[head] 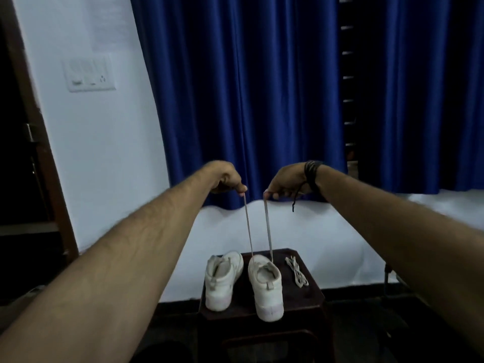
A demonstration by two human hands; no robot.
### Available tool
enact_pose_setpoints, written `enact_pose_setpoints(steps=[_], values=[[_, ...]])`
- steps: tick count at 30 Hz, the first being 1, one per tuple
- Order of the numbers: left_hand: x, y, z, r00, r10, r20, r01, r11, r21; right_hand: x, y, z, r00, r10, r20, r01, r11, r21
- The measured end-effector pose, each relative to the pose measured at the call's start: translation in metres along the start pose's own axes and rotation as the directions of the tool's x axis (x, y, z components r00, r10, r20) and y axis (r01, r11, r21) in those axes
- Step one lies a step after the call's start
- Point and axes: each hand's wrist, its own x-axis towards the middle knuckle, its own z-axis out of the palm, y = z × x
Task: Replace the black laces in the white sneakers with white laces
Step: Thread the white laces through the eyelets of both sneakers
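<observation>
Both hands are raised well above a dark stool (pixel 301 297), set a little apart: the left hand (pixel 227 179) is pinching one end of a white lace (pixel 268 229) and the right hand (pixel 285 183) is pinching the other, both strands running taut down into the right sneaker (pixel 265 286). The left sneaker (pixel 222 280) is standing just beside it, and a spare white lace (pixel 297 271) is lying bunched near the stool's right edge. No black lace is showing in either shoe. Judged risks: uneven pulling is likely to leave one end longer than the other, and a hard upward tug could be lifting or tipping the light shoe off the small stool, or slipping an end free of the fingers. Behind, a blue curtain (pixel 248 87) is hanging over a white wall (pixel 104 153) carrying a switch plate (pixel 88 73); a dark doorway (pixel 15 153) is standing at the left
</observation>
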Motion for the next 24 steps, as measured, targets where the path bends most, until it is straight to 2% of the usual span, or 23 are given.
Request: enact_pose_setpoints(steps=[3, 6, 8, 11, 14, 18, 20, 24], values=[[-0.015, 0.014, -0.018, 0.999, 0.051, -0.018, -0.05, 0.997, 0.057, -0.01, -0.019, -0.008, 0.995, -0.031, -0.097, 0.013, 0.984, -0.18], [-0.029, 0.027, -0.027, 0.993, 0.1, -0.069, -0.094, 0.992, 0.084, -0.019, -0.033, -0.01, 0.968, -0.091, -0.232, 0.039, 0.974, -0.222], [-0.035, 0.033, -0.027, 0.98, 0.13, -0.152, -0.118, 0.99, 0.081, -0.023, -0.037, -0.01, 0.937, -0.144, -0.318, 0.084, 0.977, -0.195], [-0.035, 0.038, -0.025, 0.946, 0.171, -0.277, -0.165, 0.985, 0.043, -0.028, -0.039, -0.012, 0.924, -0.205, -0.324, 0.188, 0.979, -0.083], [-0.034, 0.035, -0.024, 0.936, 0.217, -0.276, -0.237, 0.971, -0.04, -0.025, -0.037, -0.013, 0.909, -0.279, -0.309, 0.234, 0.956, -0.175], [-0.035, 0.033, -0.023, 0.888, 0.325, -0.325, -0.356, 0.934, -0.039, -0.027, -0.036, -0.021, 0.784, -0.433, -0.444, 0.266, 0.882, -0.39], [-0.034, 0.033, -0.021, 0.871, 0.343, -0.352, -0.384, 0.922, -0.054, -0.031, -0.037, -0.024, 0.726, -0.477, -0.495, 0.298, 0.867, -0.399], [-0.031, 0.035, -0.017, 0.859, 0.332, -0.389, -0.402, 0.909, -0.114, -0.028, -0.034, -0.021, 0.685, -0.494, -0.536, 0.363, 0.869, -0.336]])
